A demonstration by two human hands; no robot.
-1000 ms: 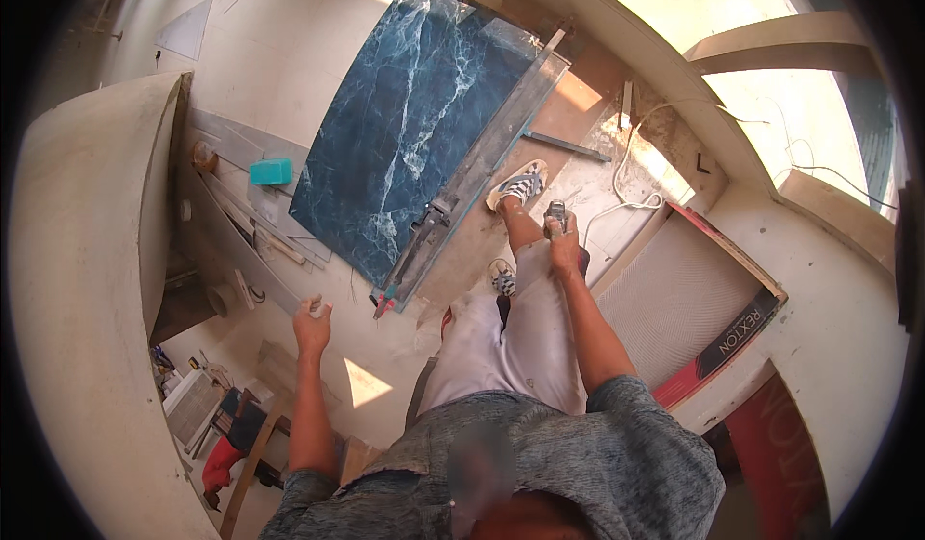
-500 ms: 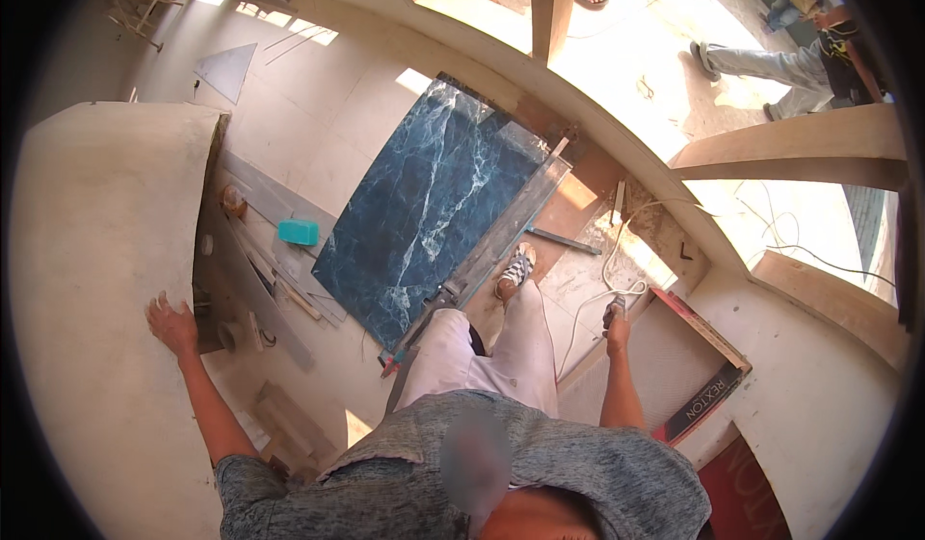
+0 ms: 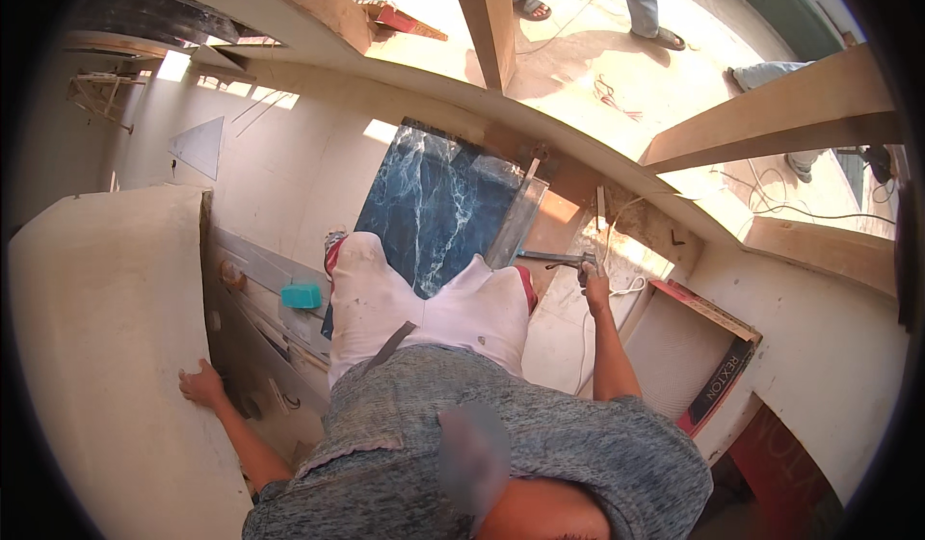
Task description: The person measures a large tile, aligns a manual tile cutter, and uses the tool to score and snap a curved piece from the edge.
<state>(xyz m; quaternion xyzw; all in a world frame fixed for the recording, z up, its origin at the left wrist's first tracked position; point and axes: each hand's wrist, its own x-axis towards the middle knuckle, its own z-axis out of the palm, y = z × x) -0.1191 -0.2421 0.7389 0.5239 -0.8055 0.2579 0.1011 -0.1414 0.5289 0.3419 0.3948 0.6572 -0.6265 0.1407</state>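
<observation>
My left hand (image 3: 200, 384) leans on the edge of a pale, dusty panel-like surface (image 3: 116, 347), fingers apart and holding nothing. My right hand (image 3: 594, 284) is closed on a dark metal hand tool (image 3: 584, 263); its exact kind is too small to tell. The tool lies in line with the end of a grey side bar (image 3: 544, 255) that sticks out from a long metal tile cutter (image 3: 517, 220). Beneath the cutter is a large blue tile (image 3: 424, 193) with white veins. My knees hide the near part of tile and cutter.
Beside the left surface lie a teal box (image 3: 302, 296), an orange-brown roll (image 3: 231, 273) and grey strips (image 3: 265, 263). A red-edged carton (image 3: 674, 338) stands at right, near a white cable (image 3: 628, 287). A low wall (image 3: 434, 82) with wooden posts (image 3: 482, 20) separates other people's legs (image 3: 644, 5).
My knees have come forward over the tile and cutter. My right hand has moved forward to the side bar with the tool; my left has slid back along the edge.
</observation>
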